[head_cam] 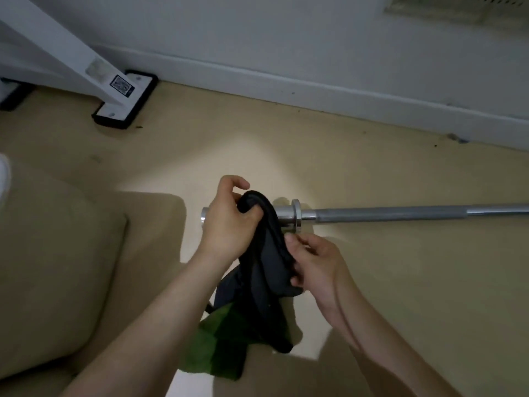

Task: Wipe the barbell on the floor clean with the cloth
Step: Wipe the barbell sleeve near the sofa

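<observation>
On the floor (415,296), barbell (386,213) lies beyond left grip (226,224), right grip (315,265), both clamping cloth (267,270).

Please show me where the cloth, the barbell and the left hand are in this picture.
cloth (267,262), head view, on the dark fold in its middle.
barbell (386,214), head view, on the grey shaft.
left hand (226,224), head view, on the back of the hand.

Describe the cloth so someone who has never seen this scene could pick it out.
Follow the steel barbell along the beige floor to its sleeve end. There the left hand and right hand hold a bunched cloth. It is dark grey-black, unlike the green fabric beneath it.
</observation>
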The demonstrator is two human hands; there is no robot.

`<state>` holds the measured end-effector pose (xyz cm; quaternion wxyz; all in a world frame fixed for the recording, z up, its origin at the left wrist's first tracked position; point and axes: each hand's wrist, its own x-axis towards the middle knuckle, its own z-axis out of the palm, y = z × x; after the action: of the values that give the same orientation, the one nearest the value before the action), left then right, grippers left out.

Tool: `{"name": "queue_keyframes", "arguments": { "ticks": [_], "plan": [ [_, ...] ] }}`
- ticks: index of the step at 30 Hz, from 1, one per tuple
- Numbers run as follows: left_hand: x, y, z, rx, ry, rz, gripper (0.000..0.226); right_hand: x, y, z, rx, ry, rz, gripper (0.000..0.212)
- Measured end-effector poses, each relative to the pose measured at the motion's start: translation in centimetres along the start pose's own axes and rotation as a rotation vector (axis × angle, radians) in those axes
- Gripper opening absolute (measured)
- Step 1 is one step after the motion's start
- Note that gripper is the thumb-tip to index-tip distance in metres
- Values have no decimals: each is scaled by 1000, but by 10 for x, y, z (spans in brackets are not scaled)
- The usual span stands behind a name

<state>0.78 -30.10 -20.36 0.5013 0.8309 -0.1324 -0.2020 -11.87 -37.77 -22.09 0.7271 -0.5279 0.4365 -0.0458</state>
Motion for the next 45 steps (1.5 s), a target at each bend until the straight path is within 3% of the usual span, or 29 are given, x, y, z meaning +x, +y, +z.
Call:
{"name": "queue_keyframes", "arguments": {
  "ticks": [3,5,8,11,16,19,21,25,31,34,37,39,42,45],
  "plan": [
    [26,-11,20,191,71,183,30,18,4,4,51,143,0,12],
    [32,-20,29,394,60,375,30,30,10,4,-59,215,-63,16],
    [19,-43,36,762,-25,609,30,39,14,-7,-625,318,-360,28],
    [4,-63,56,917,-169,641,59,52,11,-21,-1085,336,-679,48],
    [25,-61,77,999,-127,697,54,77,-4,-20,-1352,144,-558,56],
    [37,-66,62,1124,-156,709,54,81,-16,-27,-1512,89,-605,57],
    [41,-74,32,1209,-167,625,62,84,-23,-30,-1593,62,-640,55],
    [46,-86,-8,1313,-115,468,70,89,-28,-29,-1604,41,-675,41],
    [29,-55,79,1157,-159,663,56,96,-33,-27,-1567,46,-685,30],
    [26,-68,43,1164,-178,708,57,96,-35,-28,-1556,9,-637,29],
    [35,-85,-10,1182,-124,532,69,97,-37,-28,-1515,5,-622,27],
    [37,-84,3,1152,-52,506,65,99,-38,-27,-1489,-11,-593,25],
    [14,-71,69,1049,-95,698,52,104,-39,-29,-1489,-32,-600,17],
    [13,-72,58,1053,-110,757,54,107,-42,-32,-1508,-78,-584,16]
  ]
}}
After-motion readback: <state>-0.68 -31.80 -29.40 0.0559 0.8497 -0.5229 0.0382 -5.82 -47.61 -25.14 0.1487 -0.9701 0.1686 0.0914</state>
